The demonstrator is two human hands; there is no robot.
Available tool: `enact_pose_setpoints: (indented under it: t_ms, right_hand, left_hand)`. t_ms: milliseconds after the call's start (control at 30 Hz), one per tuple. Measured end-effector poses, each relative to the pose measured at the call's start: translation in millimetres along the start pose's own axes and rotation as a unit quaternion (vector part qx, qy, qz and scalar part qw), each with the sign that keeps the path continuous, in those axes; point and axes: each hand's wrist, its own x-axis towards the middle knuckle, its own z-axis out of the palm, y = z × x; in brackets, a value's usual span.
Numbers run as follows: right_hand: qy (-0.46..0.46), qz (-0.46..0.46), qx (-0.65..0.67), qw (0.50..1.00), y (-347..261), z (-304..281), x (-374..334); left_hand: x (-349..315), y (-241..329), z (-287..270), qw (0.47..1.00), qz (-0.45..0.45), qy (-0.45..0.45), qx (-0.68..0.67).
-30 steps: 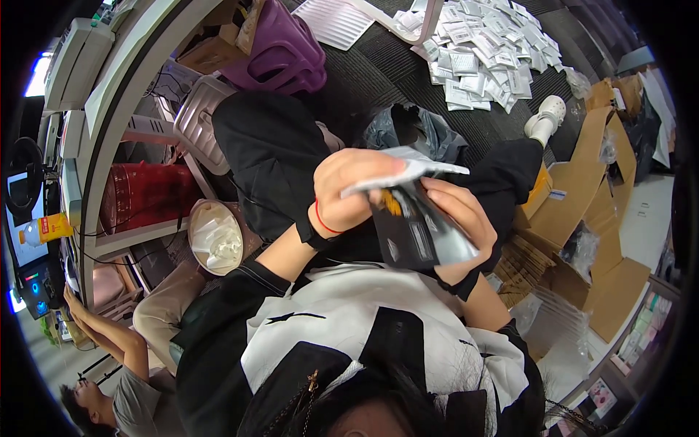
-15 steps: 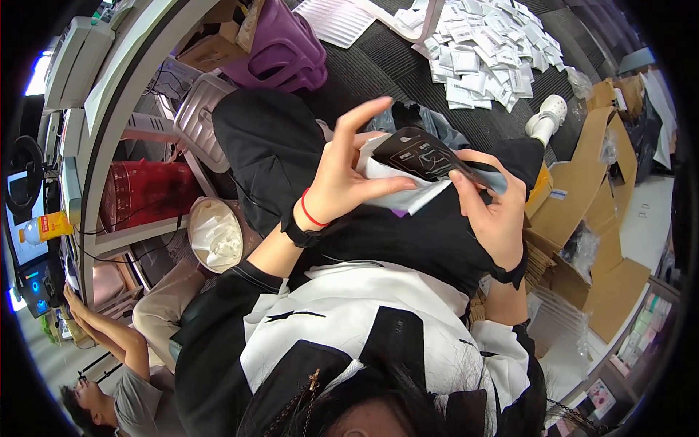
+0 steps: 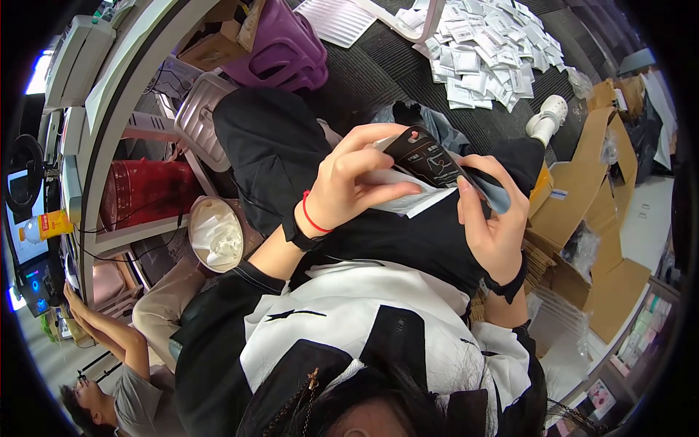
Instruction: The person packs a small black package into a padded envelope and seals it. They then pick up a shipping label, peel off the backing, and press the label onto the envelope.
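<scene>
Over my lap, a black flat packet (image 3: pixel 424 157) with pale printing and a hanging hole stands partly inside a white mailing bag (image 3: pixel 416 198). My left hand (image 3: pixel 336 180) is curled at the left side of the bag, its fingers bent over the bag's rim beside the packet's upper corner. Thumb and fingers of my right hand (image 3: pixel 499 226) pinch the packet's right end, where a blue-grey surface shows. The far side of the bag is hidden behind the packet.
A heap of white parcels (image 3: pixel 488 54) lies on the dark floor ahead. A lined waste bin (image 3: pixel 216 234) and a purple stool (image 3: pixel 280 51) are at left, beside the desk (image 3: pixel 109 109). Opened cardboard (image 3: pixel 575 189) lies at right. Another person (image 3: pixel 135 386) sits at lower left.
My left index finger, raised before, has bent down to the bag and packet. The packet has tilted slightly to the right, showing more of its printed face.
</scene>
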Motion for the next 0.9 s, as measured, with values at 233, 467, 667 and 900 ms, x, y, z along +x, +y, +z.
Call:
enact_pose_setpoints:
  t_ms: [233, 467, 667, 900]
  right_hand:
    - [-0.04, -0.034, -0.017, 0.998, -1, -4, 3]
    - [-0.057, -0.031, -0.029, 0.997, 3, -2, 9]
    - [-0.085, 0.028, -0.028, 0.996, 5, -7, 18]
    - [-0.182, 0.104, 0.047, 0.977, 22, -17, 35]
  left_hand:
    - [19, 17, -6, 0.997, 0.001, -0.014, 0.075]
    - [16, 14, -8, 0.984, -0.016, -0.085, 0.155]
    - [16, 9, -6, 0.981, -0.087, -0.13, 0.112]
    - [15, 5, -5, 0.984, -0.076, -0.137, 0.081]
